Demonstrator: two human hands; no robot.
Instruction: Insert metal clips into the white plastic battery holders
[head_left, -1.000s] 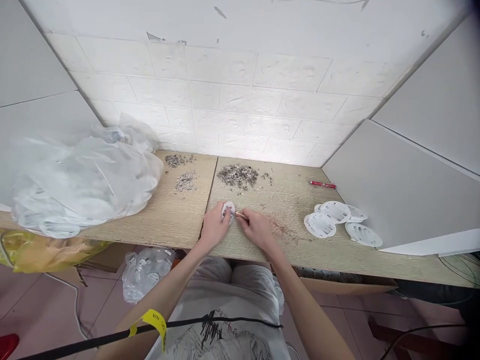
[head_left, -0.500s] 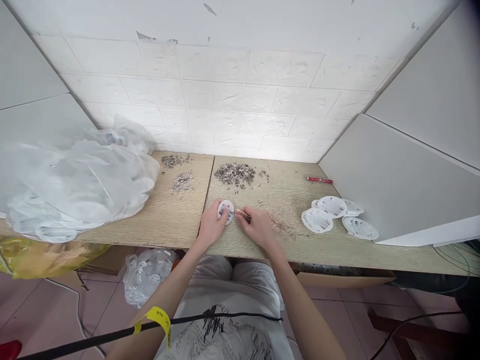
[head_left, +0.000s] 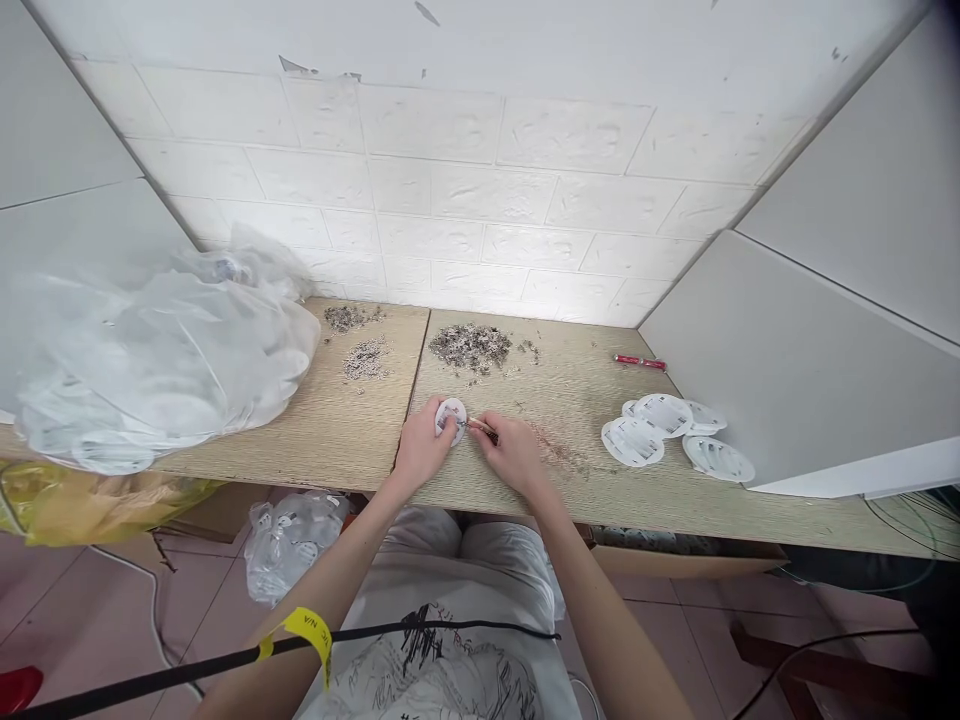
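My left hand (head_left: pixel 424 440) is closed on a small round white disc (head_left: pixel 452 411) with grey printed marks, held just over the front of the wooden table, the thumb lying on its face. My right hand (head_left: pixel 513 449) grips a thin pen-like tool (head_left: pixel 482 428), whose tip meets or nearly meets the disc's right edge. The exact kind of tool is too small to make out. Behind the hands lies a heap of tiny metal parts (head_left: pixel 471 347). Two smaller piles of metal bits (head_left: pixel 365 360) are on the left board.
A large clear bag of white discs (head_left: pixel 157 370) fills the table's left end. Several white discs (head_left: pixel 634 441) lie overlapping at the right, near a red pen-like object (head_left: pixel 639 362). A black cable (head_left: pixel 442 626) with a yellow tag crosses before my body. White panels stand on both sides.
The view has shifted very slightly. Both hands stay in nearly the same place, still holding the disc and the pen-like tool.
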